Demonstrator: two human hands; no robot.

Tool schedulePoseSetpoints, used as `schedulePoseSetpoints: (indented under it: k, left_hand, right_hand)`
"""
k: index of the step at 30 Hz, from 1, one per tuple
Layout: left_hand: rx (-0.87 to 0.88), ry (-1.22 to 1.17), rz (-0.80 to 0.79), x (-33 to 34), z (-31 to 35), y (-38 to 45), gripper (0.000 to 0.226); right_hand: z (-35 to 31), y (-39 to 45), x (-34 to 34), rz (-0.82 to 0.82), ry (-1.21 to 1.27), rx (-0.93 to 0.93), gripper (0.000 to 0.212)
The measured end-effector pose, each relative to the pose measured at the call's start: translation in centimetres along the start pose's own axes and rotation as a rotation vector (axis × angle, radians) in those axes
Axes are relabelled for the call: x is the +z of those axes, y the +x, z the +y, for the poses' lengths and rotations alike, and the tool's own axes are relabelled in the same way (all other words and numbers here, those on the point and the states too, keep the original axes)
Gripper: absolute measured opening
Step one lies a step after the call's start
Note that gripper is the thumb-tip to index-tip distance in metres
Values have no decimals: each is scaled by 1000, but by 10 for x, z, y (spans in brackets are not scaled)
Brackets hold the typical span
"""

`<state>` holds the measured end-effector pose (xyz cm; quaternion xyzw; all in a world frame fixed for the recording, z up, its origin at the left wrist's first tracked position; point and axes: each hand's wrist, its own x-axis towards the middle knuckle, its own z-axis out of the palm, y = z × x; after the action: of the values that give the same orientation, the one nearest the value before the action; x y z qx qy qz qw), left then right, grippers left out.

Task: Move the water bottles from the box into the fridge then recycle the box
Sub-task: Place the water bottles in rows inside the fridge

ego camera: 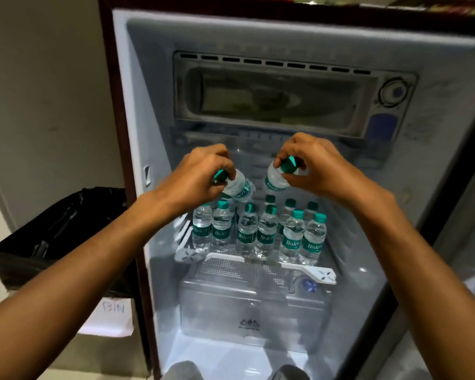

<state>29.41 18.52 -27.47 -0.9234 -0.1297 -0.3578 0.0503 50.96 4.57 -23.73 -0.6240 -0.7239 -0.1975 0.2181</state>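
Left hand and right hand each pinched shut on small clear plastic water bottle, green-capped (left bottle, right bottle); caps gripped for lowering behind standing bottles, below fingers, on white fridge shelf.

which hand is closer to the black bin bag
Left. The left hand, holding a bottle, is just right of and above the black bin bag; the right hand is farther right, across the fridge.
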Motion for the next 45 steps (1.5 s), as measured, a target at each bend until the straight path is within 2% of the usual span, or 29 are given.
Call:
schedulePoseSetpoints:
  k: [5,10,15,24,29,33,36,45]
  left_hand:
    - [2,35,106,30,4,2,21]
    - [22,77,102,63,-9,2,22]
    - [41,96,91,87,-18,11,17]
    - [-41,119,0,124,-46,46,20]
    - [-170,-9,-37,144,-66,65,40]
    - [-243,1,-170,157,-87,93,30]
    - [-237,-16,-237,165,-100,103,26]
    - [-210,-68,-344,193,-115,119,20]
  right_hand:
    - [12,-9,40,137,-9,31,26]
    - [25,-17,76,249,-12,61,26]
    - [34,-13,106,299,-34,176,23]
    - [60,15,136,216,51,343,20]
    - [94,35,156,137,98,351,21]
    - [113,59,163,20,136,433,24]
    - [123,65,172,-19,166,423,24]
    - [147,77,190,-142,219,396,25]
